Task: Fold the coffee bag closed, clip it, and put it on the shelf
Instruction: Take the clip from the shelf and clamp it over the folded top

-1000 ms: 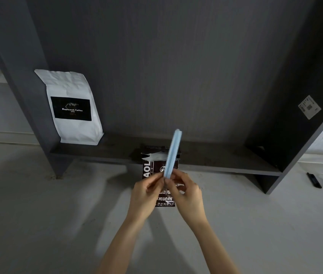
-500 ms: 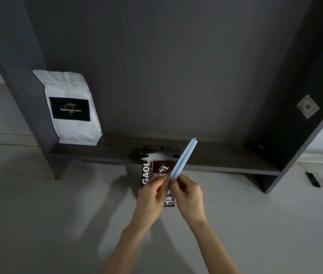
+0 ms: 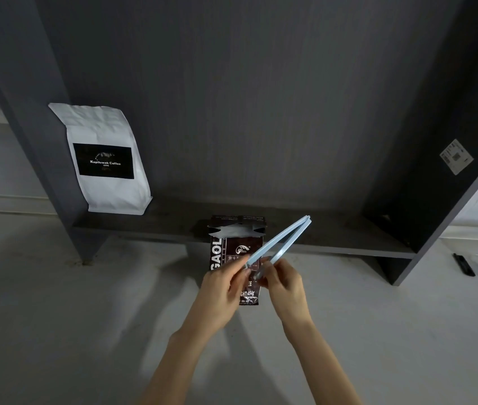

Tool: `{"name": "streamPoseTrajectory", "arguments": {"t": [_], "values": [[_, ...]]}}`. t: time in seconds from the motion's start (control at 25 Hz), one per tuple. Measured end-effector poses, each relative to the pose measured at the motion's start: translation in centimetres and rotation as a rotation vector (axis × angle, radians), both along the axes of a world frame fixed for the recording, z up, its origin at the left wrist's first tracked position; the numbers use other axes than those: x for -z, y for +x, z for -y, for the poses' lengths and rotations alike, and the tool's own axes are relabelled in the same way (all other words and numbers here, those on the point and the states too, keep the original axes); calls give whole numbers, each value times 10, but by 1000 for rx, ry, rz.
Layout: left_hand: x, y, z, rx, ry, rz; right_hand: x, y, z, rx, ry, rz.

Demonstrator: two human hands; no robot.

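Note:
A dark brown coffee bag [image 3: 229, 249] stands on the grey floor just in front of the shelf board [image 3: 334, 235], its top open with silver lining showing. Above it I hold a long light-blue sealing clip [image 3: 283, 242], slanting up to the right, its two arms spread apart at my end and joined at the far hinge. My left hand [image 3: 223, 290] pinches one arm's end, my right hand [image 3: 286, 287] pinches the other. Both hands cover the bag's lower middle.
A white coffee bag [image 3: 106, 162] with a black label stands at the shelf's left end against the side panel [image 3: 36, 135]. The right side panel [image 3: 448, 200] carries a white sticker [image 3: 456, 156]. A black pen-like object [image 3: 463, 264] lies on the floor at right.
The clip has tilted from nearly upright to slanting right, and its two arms have come apart at the end I hold. The coffee bag has not moved.

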State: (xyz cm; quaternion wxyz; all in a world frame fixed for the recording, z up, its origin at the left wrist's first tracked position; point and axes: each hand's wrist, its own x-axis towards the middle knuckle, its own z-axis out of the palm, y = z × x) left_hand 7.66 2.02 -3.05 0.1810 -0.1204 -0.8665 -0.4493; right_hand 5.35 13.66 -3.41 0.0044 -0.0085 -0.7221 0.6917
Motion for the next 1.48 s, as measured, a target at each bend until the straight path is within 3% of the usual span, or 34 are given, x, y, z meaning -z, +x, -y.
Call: {"name": "streamPoseTrajectory", "arguments": {"t": [0.24, 0.48, 0.8, 0.96, 1.28, 1.48], "values": [[2, -9, 10, -126, 25, -11, 2, 1, -6, -52, 16, 44], [5, -7, 23, -195, 126, 114, -2, -7, -21, -41, -25, 82], [4, -17, 37, -153, 258, 263, -19, -17, -49, -114, 10, 4], [-11, -27, 40, -125, 287, 260, -30, -19, -54, -167, -48, -21], [-44, -39, 46, 3, 261, 175, -45, -31, -57, -249, 76, -125], [-68, -69, 66, 4, 210, 167, -53, -48, -60, -119, -82, -102]]}}
